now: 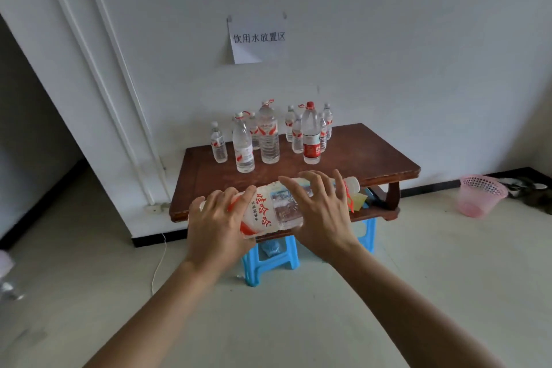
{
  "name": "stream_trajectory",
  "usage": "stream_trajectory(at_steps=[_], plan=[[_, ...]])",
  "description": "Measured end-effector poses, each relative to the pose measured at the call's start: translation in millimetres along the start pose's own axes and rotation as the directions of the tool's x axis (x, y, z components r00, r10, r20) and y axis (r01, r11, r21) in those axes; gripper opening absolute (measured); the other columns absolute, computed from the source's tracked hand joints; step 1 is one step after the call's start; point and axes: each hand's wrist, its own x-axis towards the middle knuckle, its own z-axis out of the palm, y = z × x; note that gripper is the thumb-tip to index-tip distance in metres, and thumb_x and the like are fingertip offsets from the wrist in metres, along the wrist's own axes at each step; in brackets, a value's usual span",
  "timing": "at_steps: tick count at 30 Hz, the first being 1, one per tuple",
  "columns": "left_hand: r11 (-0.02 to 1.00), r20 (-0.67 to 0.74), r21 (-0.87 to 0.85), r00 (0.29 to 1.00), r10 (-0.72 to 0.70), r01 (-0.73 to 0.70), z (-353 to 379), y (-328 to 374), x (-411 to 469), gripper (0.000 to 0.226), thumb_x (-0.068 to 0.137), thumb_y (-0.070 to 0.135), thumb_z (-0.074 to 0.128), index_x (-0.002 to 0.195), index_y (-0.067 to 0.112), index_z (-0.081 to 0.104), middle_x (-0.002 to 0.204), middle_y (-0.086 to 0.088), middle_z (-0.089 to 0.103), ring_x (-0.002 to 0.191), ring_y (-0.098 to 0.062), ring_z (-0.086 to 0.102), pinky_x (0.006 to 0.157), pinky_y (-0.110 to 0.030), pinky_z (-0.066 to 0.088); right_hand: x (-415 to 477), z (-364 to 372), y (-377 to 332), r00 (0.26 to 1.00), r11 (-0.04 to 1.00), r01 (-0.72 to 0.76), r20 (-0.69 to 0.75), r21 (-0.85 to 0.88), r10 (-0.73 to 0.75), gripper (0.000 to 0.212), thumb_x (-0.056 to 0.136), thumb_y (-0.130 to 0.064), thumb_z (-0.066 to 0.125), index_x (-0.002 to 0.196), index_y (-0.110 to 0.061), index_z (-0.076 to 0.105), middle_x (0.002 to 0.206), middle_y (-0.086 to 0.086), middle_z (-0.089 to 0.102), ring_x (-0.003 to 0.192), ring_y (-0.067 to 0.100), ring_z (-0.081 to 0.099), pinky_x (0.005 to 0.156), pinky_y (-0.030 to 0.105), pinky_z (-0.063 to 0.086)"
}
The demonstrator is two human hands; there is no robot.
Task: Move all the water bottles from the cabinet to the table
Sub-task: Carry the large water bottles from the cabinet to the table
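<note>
I hold a large clear water bottle [268, 209] with a red-and-white label on its side, cap pointing right, in front of a low brown wooden table [373, 158]. My left hand [215, 224] grips its bottom end and my right hand [319, 212] lies over its upper half. Several water bottles stand upright at the back of the table, among them a tall clear one [268, 134] and a tall one with a red label and red cap [311, 134]. No cabinet is in sight.
The table rests on blue plastic stools [268, 263] against a white wall with a paper sign [257, 39]. A pink plastic basket [481, 194] sits on the floor at right. A white cable [158, 266] runs down at left. A dark doorway opens at far left.
</note>
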Motion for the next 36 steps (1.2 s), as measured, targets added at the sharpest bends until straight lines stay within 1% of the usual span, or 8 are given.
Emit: stream_trajectory(at_steps=[7, 16, 18, 20, 22, 24, 30, 36], plan=[[0.998, -0.035, -0.061, 0.999, -0.005, 0.003, 84.5, -108.8, 88.4, 0.096, 0.05, 0.039, 0.092, 0.135, 0.022, 0.052, 0.115, -0.004, 0.064, 0.102, -0.026, 0.062, 0.087, -0.052, 0.048, 119.1, 105.9, -1.8, 1.0, 0.994, -0.005, -0.017, 0.108, 0.007, 0.108, 0.056, -0.017, 0.089, 0.149, -0.035, 0.036, 0.147, 0.011, 0.044, 0.146, 0.036, 0.031, 0.121, 0.065, 0.018], [0.989, 0.044, -0.147, 0.999, 0.011, -0.004, 214.6, -150.2, 210.6, 0.087, 0.056, 0.046, 0.088, 0.134, 0.019, 0.059, 0.117, -0.003, 0.067, 0.107, -0.026, 0.064, 0.088, -0.049, 0.048, 173.4, 205.5, 84.1, 0.917, 0.832, -0.361, 0.0, 0.421, 0.398, 0.092, 0.074, -0.025, 0.072, 0.154, -0.034, 0.028, 0.166, 0.001, 0.014, 0.154, 0.021, 0.01, 0.122, 0.047, 0.012], [0.988, 0.084, -0.151, 0.996, 0.03, -0.017, 247.1, -146.0, 234.7, 0.088, 0.055, 0.048, 0.088, 0.133, 0.02, 0.059, 0.115, -0.002, 0.068, 0.106, -0.026, 0.064, 0.087, -0.048, 0.048, 176.9, 230.9, 103.5, 0.812, 0.603, -0.497, 0.09, 0.625, 0.576, 0.099, 0.072, -0.043, 0.074, 0.157, -0.033, 0.022, 0.163, -0.007, 0.013, 0.152, 0.015, 0.015, 0.119, 0.043, 0.022], [0.988, 0.118, -0.146, 0.991, 0.057, -0.04, 282.3, -139.3, 259.1, 0.089, 0.054, 0.049, 0.088, 0.133, 0.021, 0.058, 0.112, -0.001, 0.068, 0.102, -0.025, 0.065, 0.086, -0.047, 0.048, 191.7, 256.7, 127.4, 0.569, 0.008, -0.573, 0.391, 0.82, 0.723, 0.119, 0.065, -0.056, 0.077, 0.16, -0.034, 0.009, 0.163, -0.008, 0.015, 0.151, 0.019, 0.023, 0.116, 0.047, 0.032], [0.987, 0.193, -0.154, 0.978, 0.075, -0.045, 318.9, -132.8, 285.0, 0.091, 0.052, 0.05, 0.086, 0.134, 0.022, 0.057, 0.11, 0.0, 0.067, 0.1, -0.025, 0.065, 0.086, -0.045, 0.048, 211.7, 286.5, 165.4, 0.325, -0.651, -0.428, 0.779, 0.627, 0.536, 0.115, 0.071, -0.056, 0.079, 0.162, -0.03, 0.013, 0.163, 0.008, 0.028, 0.147, 0.035, 0.035, 0.112, 0.059, 0.039], [0.985, 0.266, -0.164, 0.96, 0.09, -0.046, 345.0, -128.4, 301.7, 0.093, 0.051, 0.052, 0.083, 0.135, 0.022, 0.056, 0.11, 0.001, 0.066, 0.099, -0.025, 0.065, 0.084, -0.044, 0.048, 229.1, 308.5, 195.5, 0.342, -0.872, -0.303, 0.898, 0.385, 0.277, 0.086, 0.082, -0.06, 0.071, 0.15, -0.014, 0.044, 0.147, 0.02, 0.053, 0.131, 0.044, 0.055, 0.106, 0.064, 0.044], [0.974, 0.423, -0.213, 0.906, 0.021, 0.076, 424.6, -126.8, 335.3, 0.093, 0.056, 0.059, 0.077, 0.139, 0.022, 0.053, 0.112, 0.004, 0.066, 0.101, -0.022, 0.064, 0.085, -0.044, 0.052, 280.3, 372.6, 257.5, 0.371, -0.7, -0.498, 0.856, 0.511, 0.361, 0.027, 0.092, -0.039, 0.067, 0.11, -0.019, 0.066, 0.126, 0.023, 0.067, 0.112, 0.043, 0.068, 0.097, 0.068, 0.049], [0.927, 0.538, -0.225, 0.831, -0.139, 0.3, 479.5, -137.4, 341.6, 0.097, 0.055, 0.049, 0.087, 0.141, 0.033, 0.046, 0.128, 0.009, 0.063, 0.119, -0.019, 0.059, 0.101, -0.05, 0.047, 301.9, 407.3, 270.3, 0.314, -0.642, -0.577, 0.863, 0.504, 0.395, 0.043, 0.08, -0.032, 0.078, 0.116, -0.012, 0.065, 0.119, 0.021, 0.071, 0.11, 0.041, 0.069, 0.092, 0.063, 0.055]])
